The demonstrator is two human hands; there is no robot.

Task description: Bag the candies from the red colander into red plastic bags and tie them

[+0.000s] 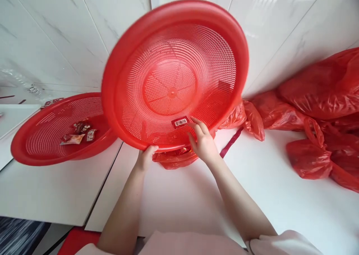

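A large red plastic mesh basket (174, 75) is tilted up, its inside facing me. My left hand (146, 158) grips the near rim, thumb over the edge. Inside the basket, a small red packet (181, 122) with a white printed label rests on the lower mesh wall. My right hand (204, 141) reaches over the rim beside this packet, fingers apart, fingertips at or very near its right edge. Partly hidden beneath the basket is a red plastic bag (178, 160) with shiny wrapped contents.
To the left stands a second red mesh basket (42, 156) holding several small wrapped packets (79, 134). Several filled red plastic bags (308, 157) lie along the right side. A dark red strip (232, 142) lies on the white table (174, 199). A marble-patterned wall (56, 34) rises behind.
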